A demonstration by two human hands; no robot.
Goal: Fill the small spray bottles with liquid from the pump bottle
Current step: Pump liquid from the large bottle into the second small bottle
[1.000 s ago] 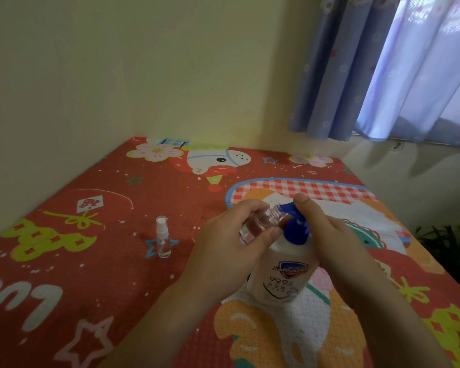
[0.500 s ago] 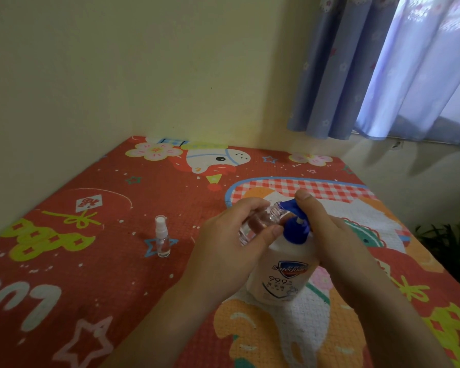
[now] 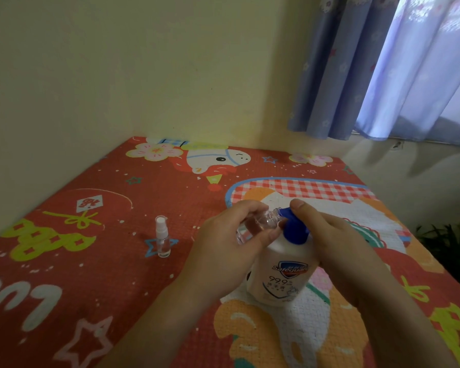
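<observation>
Beside the pump bottle (image 3: 279, 272), on its left, the left hand (image 3: 223, 251) grips an open small bottle (image 3: 258, 224) between thumb and curled fingers. This clear bottle is tilted almost on its side, with its mouth just at the blue nozzle of the pump head (image 3: 294, 229). The right hand (image 3: 337, 248) is on the right of the pump bottle, and its thumb lies on top of the blue pump head, while the other fingers curl behind it; how they lie there I cannot tell.

Compared with one second ago, almost nothing moves. Both hands keep the same grip, the small bottle stays at the nozzle, and the pump head stands at nearly the same height. If the thumb presses down at this moment, the picture does not show it clearly. I see no clear liquid level inside the small bottle, so I judge that the filling of this bottle is in progress and not finished.

Well to the left of the pump bottle, a second spray bottle (image 3: 162, 237) stands upright on the red mat (image 3: 64, 261) with its white spray top on. It looks empty, so it probably waits for its turn.
</observation>
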